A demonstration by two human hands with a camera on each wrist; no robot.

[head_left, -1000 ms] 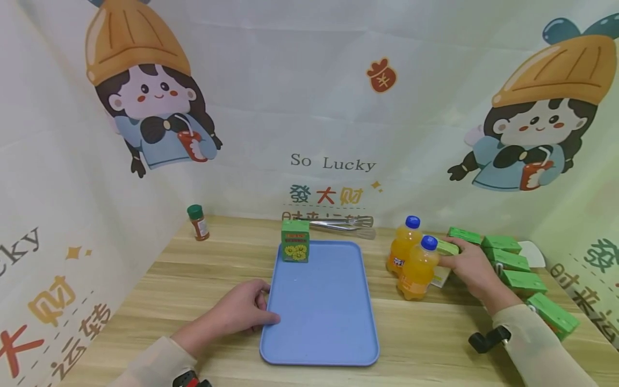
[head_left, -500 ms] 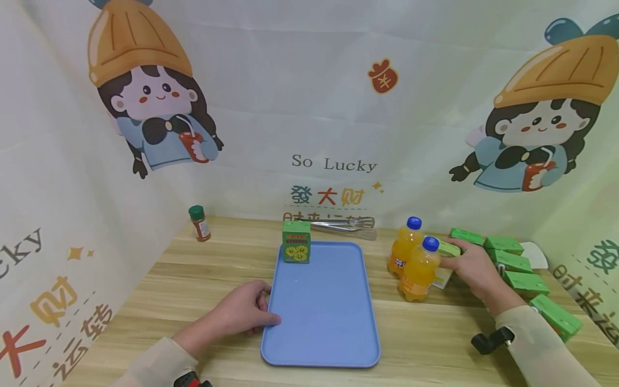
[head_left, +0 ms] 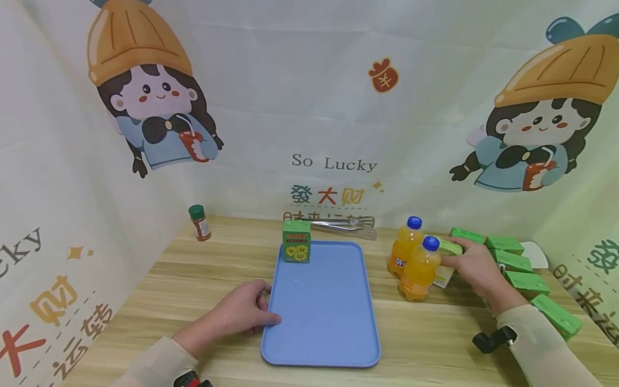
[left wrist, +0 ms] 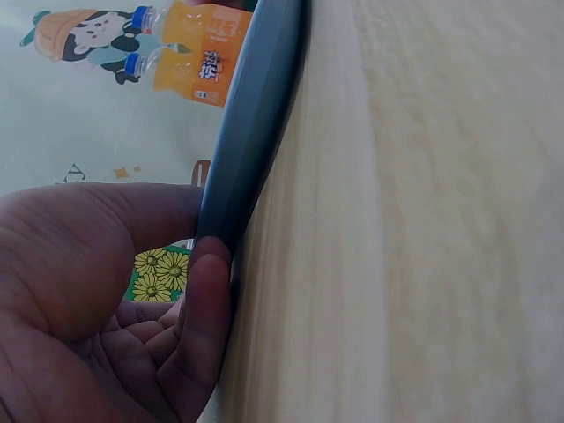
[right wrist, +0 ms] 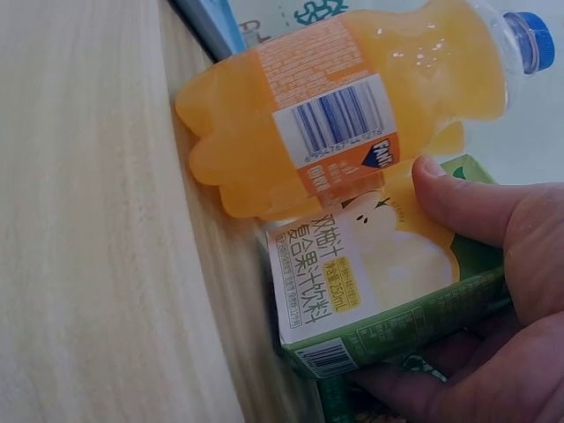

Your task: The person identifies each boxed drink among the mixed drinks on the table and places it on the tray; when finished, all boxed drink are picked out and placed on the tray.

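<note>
My left hand (head_left: pixel 242 308) grips the left edge of a blue tray (head_left: pixel 324 317), its thumb over the rim and its fingers curled against the side. At the tray's far left corner stands a green drink carton (head_left: pixel 297 248) printed with yellow flowers. To the right, my right hand (head_left: pixel 476 267) holds a green-and-white juice carton (right wrist: pixel 370 273) between thumb and fingers. Two orange soda bottles with blue caps, a nearer bottle (head_left: pixel 418 274) and a farther bottle (head_left: pixel 404 244), stand just left of that carton and partly cover it in the head view.
Several green cartons (head_left: pixel 527 282) stand in a group beyond and right of my right hand. A white object (head_left: pixel 535 254) lies behind them. Metal tongs (head_left: pixel 340 223) lie behind the tray. A green-capped spice jar (head_left: pixel 200 224) stands back left. A printed cloth (head_left: pixel 251 107) encloses the table.
</note>
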